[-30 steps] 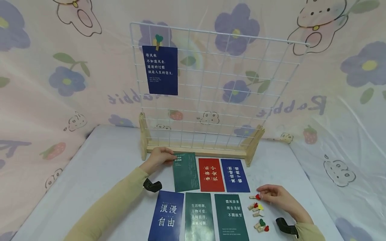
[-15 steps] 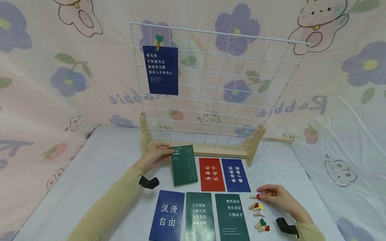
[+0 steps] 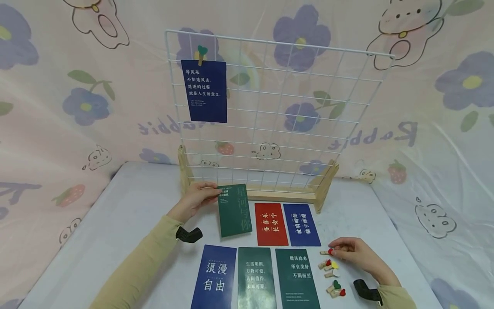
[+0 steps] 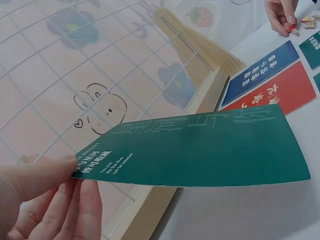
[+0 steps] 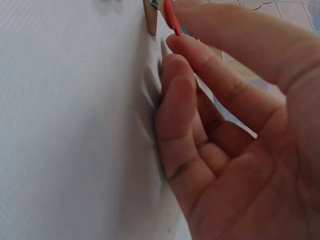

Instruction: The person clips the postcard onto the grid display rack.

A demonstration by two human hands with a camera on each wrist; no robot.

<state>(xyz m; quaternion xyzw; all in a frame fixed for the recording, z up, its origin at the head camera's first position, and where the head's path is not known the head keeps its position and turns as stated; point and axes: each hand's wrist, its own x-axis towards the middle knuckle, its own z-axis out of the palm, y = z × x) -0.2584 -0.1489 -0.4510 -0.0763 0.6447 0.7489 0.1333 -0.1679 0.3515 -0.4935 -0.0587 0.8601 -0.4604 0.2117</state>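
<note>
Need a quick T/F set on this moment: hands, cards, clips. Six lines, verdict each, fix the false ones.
1. The left hand pinches a green card at one corner. True.
2. The right hand holds a card. False: it pinches a red-heart clip.
3. All three cards in the row nearest the person are green. False: the leftmost card is blue.
4. The hanging card is clipped to the wire grid. True.
5. Its clip bears a red heart. False: a green-heart clip holds it.
6. A red card lies next to a small blue card. True.
</note>
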